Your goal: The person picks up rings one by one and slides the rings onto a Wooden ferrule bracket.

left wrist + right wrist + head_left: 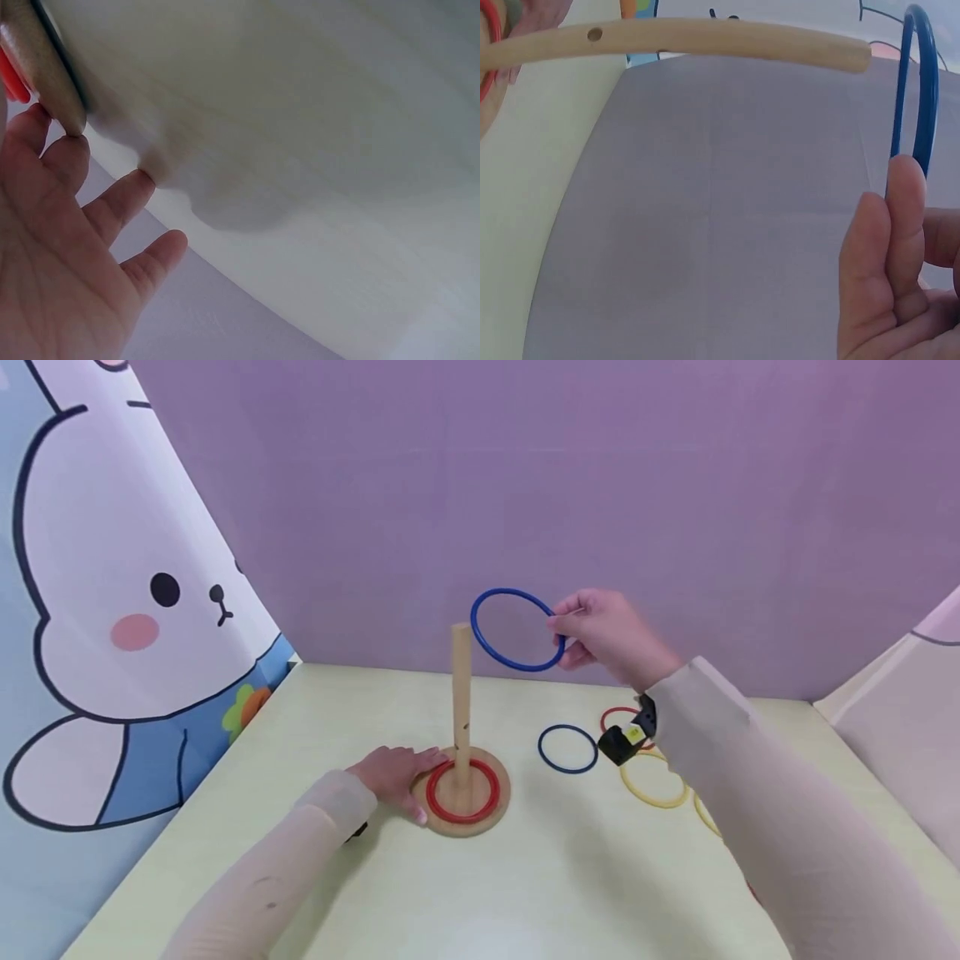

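Note:
A wooden peg (461, 693) stands upright on a round wooden base (461, 832). Around the peg's foot, red ringing (497, 789) lies on the base, its outline doubled in places. My left hand (393, 777) rests at the base's left edge, thumb and fingers spread; the left wrist view shows fingertips against the rim. My right hand (607, 635) pinches a blue ring (534, 668) by its right side, thumb in front. That ring is tilted in the air, just right of the peg's top (859, 54) in the head view. The right wrist view shows it edge-on beyond the peg's end.
On the pale table (420, 893), right of the base, lie another blue ring (567, 772), a red ring (602, 720) and a yellow ring (663, 806). My right sleeve (787, 810) partly covers a second yellow ring (701, 817). A purple wall (525, 485) rises behind.

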`<state>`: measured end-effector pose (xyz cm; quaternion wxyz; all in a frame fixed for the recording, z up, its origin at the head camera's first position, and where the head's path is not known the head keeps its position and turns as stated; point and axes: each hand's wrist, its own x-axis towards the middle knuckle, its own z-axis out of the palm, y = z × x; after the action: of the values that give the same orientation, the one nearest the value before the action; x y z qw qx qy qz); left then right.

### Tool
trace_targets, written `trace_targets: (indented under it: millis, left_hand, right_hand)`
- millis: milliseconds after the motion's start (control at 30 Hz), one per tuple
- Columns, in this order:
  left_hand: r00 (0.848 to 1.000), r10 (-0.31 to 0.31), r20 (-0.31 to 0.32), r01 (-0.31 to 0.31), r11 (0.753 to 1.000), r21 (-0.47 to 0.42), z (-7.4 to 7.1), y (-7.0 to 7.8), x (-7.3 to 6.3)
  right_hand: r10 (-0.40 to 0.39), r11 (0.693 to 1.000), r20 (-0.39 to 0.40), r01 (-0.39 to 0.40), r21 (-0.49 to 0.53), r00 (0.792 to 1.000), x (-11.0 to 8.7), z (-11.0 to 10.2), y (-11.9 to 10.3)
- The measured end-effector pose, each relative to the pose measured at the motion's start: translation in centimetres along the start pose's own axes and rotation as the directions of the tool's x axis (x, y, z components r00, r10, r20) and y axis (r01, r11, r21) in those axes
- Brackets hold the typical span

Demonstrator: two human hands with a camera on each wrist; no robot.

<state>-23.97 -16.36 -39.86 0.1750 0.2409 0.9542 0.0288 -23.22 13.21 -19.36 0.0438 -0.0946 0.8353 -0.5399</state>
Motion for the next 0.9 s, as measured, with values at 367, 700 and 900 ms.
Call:
trace_targets:
  millis: [367,700,900]
  left_hand:
    - [0.998,-0.057,0.028,0.057,0.998,0.002,0.0,-0.5,-0.7]
    - [0.995,-0.092,0.039,0.091,0.995,0.029,0.2,-0.2,-0.6]
    - [0.994,-0.092,0.053,0.091,0.996,0.022,0.4,-0.1,-0.6]
  right_hand:
    - [0.006,0.998,0.025,-0.007,0.06,1.0,1.1,3.7,-0.7]
    - [0.05,0.996,0.071,-0.056,0.075,0.996,1.3,5.7,0.7]
    - [0.069,0.994,0.077,-0.075,0.078,0.995,1.2,6.2,1.8]
